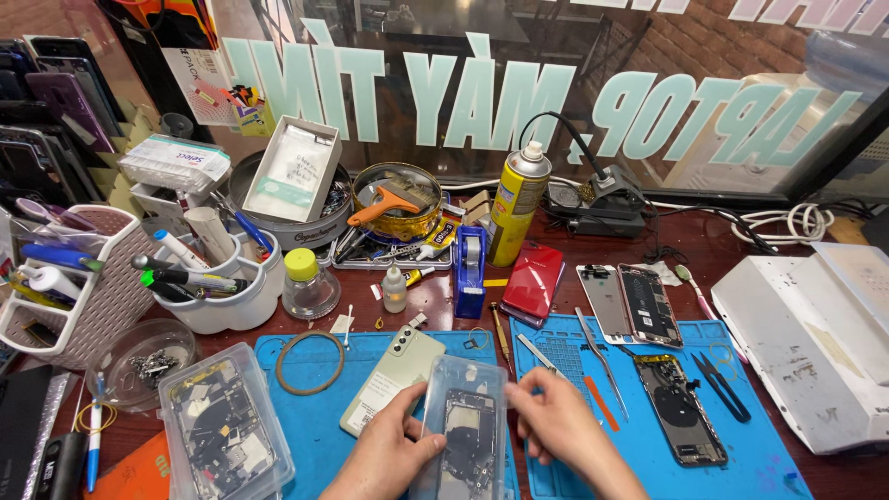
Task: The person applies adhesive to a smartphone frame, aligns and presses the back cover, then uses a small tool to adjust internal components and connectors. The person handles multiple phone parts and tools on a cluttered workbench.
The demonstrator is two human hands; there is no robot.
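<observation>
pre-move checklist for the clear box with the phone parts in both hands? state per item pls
1. Left hand grips the clear box at its left edge: ok.
2. Right hand grips the box's right edge: ok.
3. Phone board sits inside the box, seen through the plastic: ok.
4. Lid fully latched: cannot tell.
5. Free spot on the blue mat right beside the box: not ok, the green phone back cover lies there and the box overlaps it.
6. Tweezers and black snips apart from both hands: ok.
</observation>
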